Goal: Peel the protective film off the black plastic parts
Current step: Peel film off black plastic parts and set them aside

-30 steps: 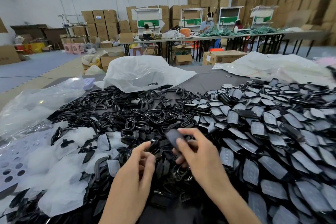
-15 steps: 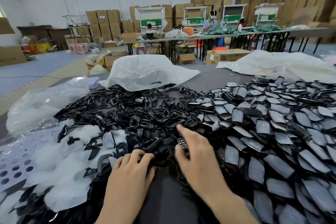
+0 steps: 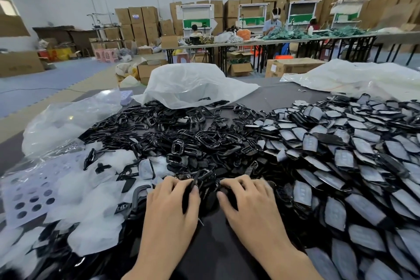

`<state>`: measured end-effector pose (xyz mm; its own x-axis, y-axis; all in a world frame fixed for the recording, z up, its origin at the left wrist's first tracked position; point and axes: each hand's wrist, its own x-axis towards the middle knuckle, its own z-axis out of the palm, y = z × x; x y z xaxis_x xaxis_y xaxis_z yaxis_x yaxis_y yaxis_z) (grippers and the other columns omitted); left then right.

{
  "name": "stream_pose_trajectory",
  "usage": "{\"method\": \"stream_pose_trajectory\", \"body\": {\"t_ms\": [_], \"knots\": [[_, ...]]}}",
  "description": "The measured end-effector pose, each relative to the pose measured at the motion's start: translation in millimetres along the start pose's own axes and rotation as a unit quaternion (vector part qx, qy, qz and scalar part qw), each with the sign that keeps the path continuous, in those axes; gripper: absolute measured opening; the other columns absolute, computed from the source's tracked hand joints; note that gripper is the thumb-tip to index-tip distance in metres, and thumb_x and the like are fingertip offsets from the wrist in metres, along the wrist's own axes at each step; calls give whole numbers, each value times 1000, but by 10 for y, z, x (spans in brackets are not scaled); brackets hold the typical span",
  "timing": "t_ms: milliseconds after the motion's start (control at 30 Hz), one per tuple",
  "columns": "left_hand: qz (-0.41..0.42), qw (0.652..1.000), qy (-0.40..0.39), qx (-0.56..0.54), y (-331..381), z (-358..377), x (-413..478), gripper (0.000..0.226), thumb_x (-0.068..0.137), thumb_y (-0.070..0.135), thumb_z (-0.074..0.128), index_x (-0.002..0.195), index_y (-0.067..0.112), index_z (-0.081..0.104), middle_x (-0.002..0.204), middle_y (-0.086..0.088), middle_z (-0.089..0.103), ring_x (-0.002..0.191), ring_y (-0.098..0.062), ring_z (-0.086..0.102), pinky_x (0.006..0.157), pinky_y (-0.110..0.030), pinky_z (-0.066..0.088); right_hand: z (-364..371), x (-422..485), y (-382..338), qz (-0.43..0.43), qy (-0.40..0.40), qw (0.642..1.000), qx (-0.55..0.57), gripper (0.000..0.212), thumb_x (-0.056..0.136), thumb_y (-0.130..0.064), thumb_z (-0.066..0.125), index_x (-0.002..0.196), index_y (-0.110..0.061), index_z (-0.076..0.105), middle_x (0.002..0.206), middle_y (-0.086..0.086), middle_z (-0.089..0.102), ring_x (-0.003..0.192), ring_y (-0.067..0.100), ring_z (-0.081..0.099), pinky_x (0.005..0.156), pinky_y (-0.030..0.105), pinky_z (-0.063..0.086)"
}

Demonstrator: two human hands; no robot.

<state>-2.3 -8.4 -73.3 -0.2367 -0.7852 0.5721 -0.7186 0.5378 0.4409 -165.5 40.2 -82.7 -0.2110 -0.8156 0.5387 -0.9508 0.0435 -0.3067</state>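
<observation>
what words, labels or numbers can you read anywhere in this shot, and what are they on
No text here can be read.
Blue label on a stacked cardboard box: too small and blurred to read.
Dark print on the side of the floor box: blurred, unreadable.

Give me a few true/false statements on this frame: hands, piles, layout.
1. The left hand and the right hand are both down on the black parts. True.
2. The film-covered parts are heaped on the person's left. False: they lie on the right; the loose peeled film is on the left.
3. A white plastic bag lies beyond the black parts. True.
4. The right hand is raised clear of the heap. False: it rests on the parts, fingers curled down.
</observation>
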Motion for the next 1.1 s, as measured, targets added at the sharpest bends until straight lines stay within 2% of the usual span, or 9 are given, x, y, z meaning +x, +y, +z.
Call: {"method": "stream_pose_trajectory", "body": {"t_ms": [100,233,300,467,567,667,800,1000,1100], "knots": [[-48,995,-14,-83,9,-27,29,30,99,38,44,118,24,64,100,18,58,100,-6,53,93,-35,46,-5,168,3,-21,25,999,23,37,99,-42,46,132,-34,60,126,-11,61,120,13,53,115,44,38],[-103,976,-27,-189,27,-82,54,17,99,35,44,105,45,56,80,18,66,70,-1,60,65,-16,44,142,549,-67,-99,-160,982,21,53,104,-28,46,155,-34,33,160,-10,33,149,16,26,122,38,22],[-121,970,-29,-211,14,-80,55,20,102,30,43,101,44,58,80,18,67,72,-1,62,65,-12,43,242,636,-102,-119,-205,971,-2,46,106,-34,42,152,-35,37,155,-12,41,143,16,33,118,35,26],[-157,949,-59,-266,10,-116,77,29,104,29,40,102,47,62,92,21,70,90,3,62,76,-10,42,226,565,17,-106,-148,982,-49,37,105,-46,38,138,-36,52,130,-13,59,119,16,50,103,30,35],[-152,941,-54,-298,41,-152,71,29,105,28,39,108,39,65,105,23,64,106,11,56,83,-1,35,78,452,101,-18,-96,988,118,28,102,-44,49,123,-35,66,114,-17,68,108,7,57,95,23,41],[-135,939,-60,-312,71,-176,68,26,106,29,38,107,33,64,98,18,57,94,7,56,79,-3,36,-117,337,147,91,-27,952,290,12,96,-40,64,104,-42,73,93,-26,70,91,-8,62,78,6,43],[-115,936,-65,-326,113,-226,70,24,106,27,42,96,36,61,90,9,57,80,-2,56,73,-4,38,-209,290,139,214,10,855,473,11,93,-31,70,97,-41,72,77,-13,68,69,6,64,66,16,52],[-144,912,-75,-376,127,-224,76,34,101,29,52,125,54,53,91,8,65,91,-3,63,80,-2,41,-208,323,140,296,-6,565,770,27,88,-11,67,114,-14,63,72,1,64,87,23,73,71,31,61],[-122,916,-67,-377,139,-219,80,32,100,27,54,118,53,61,89,0,64,82,-6,60,74,-5,42,-273,293,175,281,-21,503,817,44,78,-15,72,121,-15,63,84,3,68,88,27,73,67,32,60]]}}
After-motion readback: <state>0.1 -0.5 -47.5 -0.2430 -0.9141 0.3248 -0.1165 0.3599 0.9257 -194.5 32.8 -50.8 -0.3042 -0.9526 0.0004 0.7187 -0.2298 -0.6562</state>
